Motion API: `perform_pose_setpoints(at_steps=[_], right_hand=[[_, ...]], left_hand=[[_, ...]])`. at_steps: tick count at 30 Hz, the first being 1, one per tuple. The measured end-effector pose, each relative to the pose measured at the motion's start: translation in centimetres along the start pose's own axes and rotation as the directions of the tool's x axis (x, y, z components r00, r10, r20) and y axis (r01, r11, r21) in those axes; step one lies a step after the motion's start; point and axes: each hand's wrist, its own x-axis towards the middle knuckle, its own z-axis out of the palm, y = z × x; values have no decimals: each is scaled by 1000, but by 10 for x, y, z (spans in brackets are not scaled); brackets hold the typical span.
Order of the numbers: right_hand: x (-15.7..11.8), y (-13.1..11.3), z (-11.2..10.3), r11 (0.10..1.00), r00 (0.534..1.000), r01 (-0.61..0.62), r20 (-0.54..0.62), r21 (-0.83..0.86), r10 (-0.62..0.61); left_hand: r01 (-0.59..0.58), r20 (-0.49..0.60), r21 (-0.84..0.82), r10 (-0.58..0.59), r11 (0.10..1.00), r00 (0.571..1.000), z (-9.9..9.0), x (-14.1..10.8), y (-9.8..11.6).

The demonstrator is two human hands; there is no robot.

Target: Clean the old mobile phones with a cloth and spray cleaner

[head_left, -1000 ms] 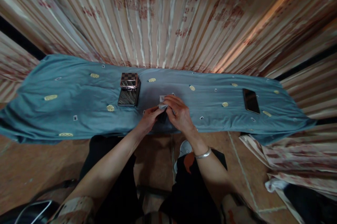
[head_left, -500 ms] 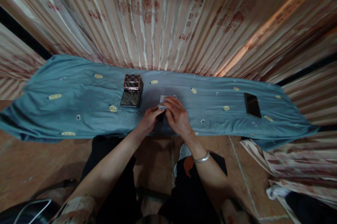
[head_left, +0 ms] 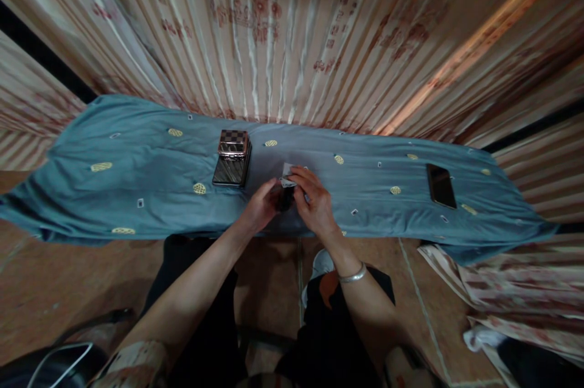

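My left hand (head_left: 263,208) curls round the side of a small dark object (head_left: 286,199), its thumb raised along the top. What kind of object this is I cannot make out, as the fingers cover much of it. Bent over its right side is my right hand (head_left: 312,198), pinching a small white folded piece, like a cloth or tissue (head_left: 288,173), at the object's upper end. Both hands are close together just above the blue cloth near its front edge.
A patterned blue cloth (head_left: 150,172) covers the long narrow surface. Left of my hands, a checkered case (head_left: 233,142) rests at the back of a dark shiny box (head_left: 230,169). A black phone (head_left: 441,185) lies at the right. Behind hangs a pleated curtain (head_left: 274,84).
My left thumb has lifted off the white piece, and the left hand has opened slightly round the dark object, which shows more now. The whole view has shifted a little.
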Motion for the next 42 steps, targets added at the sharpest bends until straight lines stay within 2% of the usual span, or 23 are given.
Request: perform_pose_setpoints(at_steps=[5,13,17,23,25,28,31,38,42], right_hand=[[1,2,0,982,991,-92,-77,162,106],[6,6,2,862,928,-283,-107,420,357],[7,7,6,820,909,-305,-108,485,402],[5,9,17,772,875,-346,-114,533,471],[4,9,21,765,875,-348,-106,542,473],[3,7,25,797,899,-331,-87,506,429],[2,5,27,850,923,-298,-94,433,372],[-5,-4,26,918,945,-299,-56,259,324],[-8,-12,22,947,966,-249,-22,204,259]], left_hand=[[36,35,-6,-36,999,999,-7,1,4],[-120,-76,21,121,993,990,-9,4,9],[-144,-120,1,143,990,982,-8,4,10],[-95,-95,25,97,995,991,-2,1,12],[-80,-133,-24,76,996,988,2,0,12],[-67,-178,-100,49,993,983,5,0,12],[-49,-190,-115,26,992,981,5,0,13],[-64,-268,-148,22,987,963,9,-3,21],[-91,-211,-188,50,978,976,9,-1,25]])
